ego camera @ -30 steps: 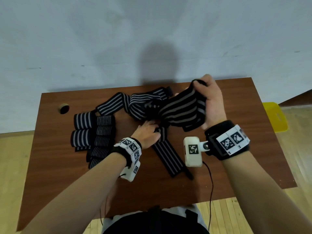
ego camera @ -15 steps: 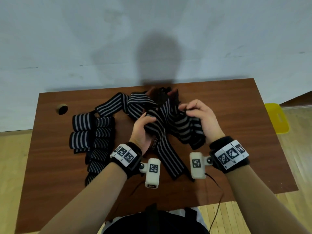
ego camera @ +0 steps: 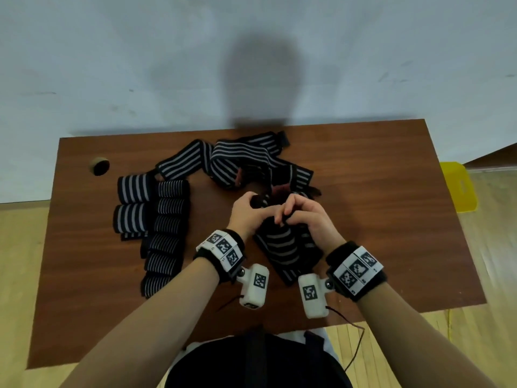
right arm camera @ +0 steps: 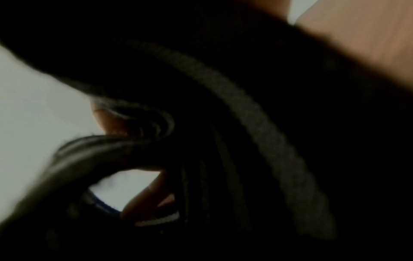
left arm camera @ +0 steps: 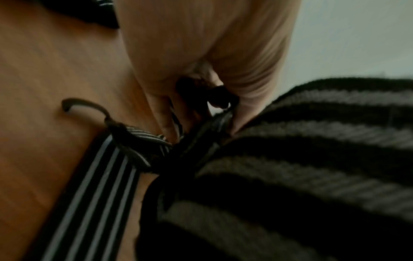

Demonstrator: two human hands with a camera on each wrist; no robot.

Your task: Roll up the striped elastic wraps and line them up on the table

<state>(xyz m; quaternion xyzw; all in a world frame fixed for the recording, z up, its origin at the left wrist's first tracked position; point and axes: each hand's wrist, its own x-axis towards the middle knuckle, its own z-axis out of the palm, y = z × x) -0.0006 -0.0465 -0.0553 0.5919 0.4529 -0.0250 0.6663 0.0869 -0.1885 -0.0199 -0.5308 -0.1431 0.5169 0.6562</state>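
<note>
Two hands, left hand (ego camera: 246,214) and right hand (ego camera: 307,219), pinched on wrap (ego camera: 282,245) end; loose tail risks snagging pile (ego camera: 240,161), roll slackened.

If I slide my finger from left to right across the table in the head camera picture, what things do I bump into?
Round hole in the table → rolled-up striped wraps → left hand → right hand → bare brown table → yellow thing on the floor past the edge.
</note>
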